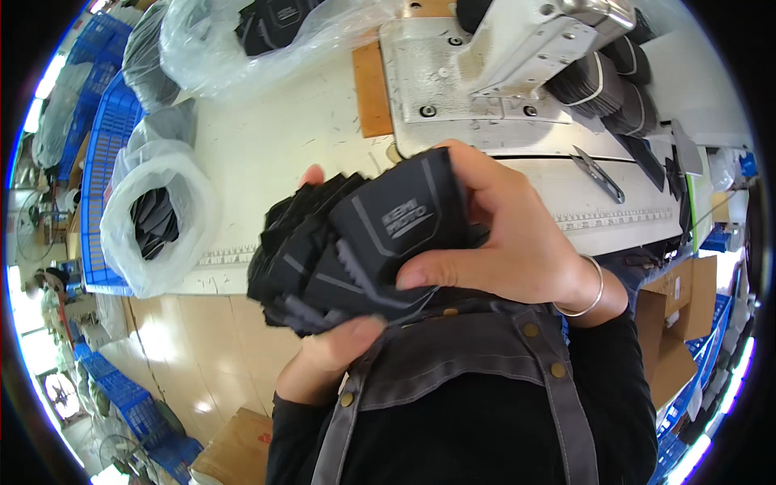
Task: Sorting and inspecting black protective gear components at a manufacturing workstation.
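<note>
A thick stack of black fabric pieces with grey printed lines and lettering is held in front of my apron. My left hand is closed around its left and lower side, with the thumb on the near edge and a fingertip showing at the far edge. My right hand grips the right end, its thumb across the front of the top black piece and its fingers behind. The pieces are fanned unevenly, and the parts of my fingers behind them are hidden.
A sewing machine stands at the table's far side. Thread snips lie right of it, near bundled dark pieces. At left, a plastic bag holds dark pieces beside a blue crate. Another clear bag lies at the back.
</note>
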`<state>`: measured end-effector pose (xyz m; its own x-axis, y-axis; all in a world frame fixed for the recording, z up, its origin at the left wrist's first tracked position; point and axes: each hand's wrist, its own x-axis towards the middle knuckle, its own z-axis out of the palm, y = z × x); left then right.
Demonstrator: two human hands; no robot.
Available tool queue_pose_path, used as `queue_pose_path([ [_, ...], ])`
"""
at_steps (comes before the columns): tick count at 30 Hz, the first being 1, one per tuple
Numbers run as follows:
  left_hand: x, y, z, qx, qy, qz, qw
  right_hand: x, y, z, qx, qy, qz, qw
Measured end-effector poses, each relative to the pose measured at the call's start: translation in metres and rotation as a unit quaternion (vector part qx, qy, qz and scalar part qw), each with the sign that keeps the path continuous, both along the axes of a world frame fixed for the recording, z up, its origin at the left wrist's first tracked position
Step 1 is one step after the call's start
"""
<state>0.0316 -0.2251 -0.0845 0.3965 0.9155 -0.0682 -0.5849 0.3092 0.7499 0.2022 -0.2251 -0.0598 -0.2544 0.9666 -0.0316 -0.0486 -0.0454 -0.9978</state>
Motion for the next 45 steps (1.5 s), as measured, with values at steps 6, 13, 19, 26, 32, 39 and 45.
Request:
queue_pose_path([
  [6, 0.0, 0.005, -0.014, -0.063, -0.068, -0.009, 0.996, 0.003, -0.002, -0.011, 0.067, -0.086, -0.091, 0.99],
  [13, -0.01, 0.0, -0.017, -0.092, -0.173, -0.051, 0.979, 0.034, -0.003, -0.006, 0.062, -0.071, -0.27, 0.958],
  [19, -0.009, 0.001, -0.016, -0.096, -0.177, -0.057, 0.978, 0.047, -0.004, -0.009, 0.088, 0.06, -0.284, 0.953],
  [26, -0.003, 0.0, -0.011, -0.081, 0.004, -0.001, 0.997, 0.061, -0.008, -0.017, 0.071, 0.09, -0.175, 0.978],
  [32, -0.007, 0.0, -0.021, -0.024, -0.194, -0.038, 0.98, 0.056, -0.014, -0.015, 0.083, 0.046, -0.207, 0.974],
  [39, -0.01, -0.001, -0.038, -0.064, -0.238, -0.08, 0.966, 0.009, -0.013, -0.004, 0.127, -0.011, -0.073, 0.989],
  [45, -0.009, -0.003, -0.046, -0.075, -0.255, -0.112, 0.957, -0.003, -0.01, -0.013, 0.455, -0.34, -0.159, 0.808],
])
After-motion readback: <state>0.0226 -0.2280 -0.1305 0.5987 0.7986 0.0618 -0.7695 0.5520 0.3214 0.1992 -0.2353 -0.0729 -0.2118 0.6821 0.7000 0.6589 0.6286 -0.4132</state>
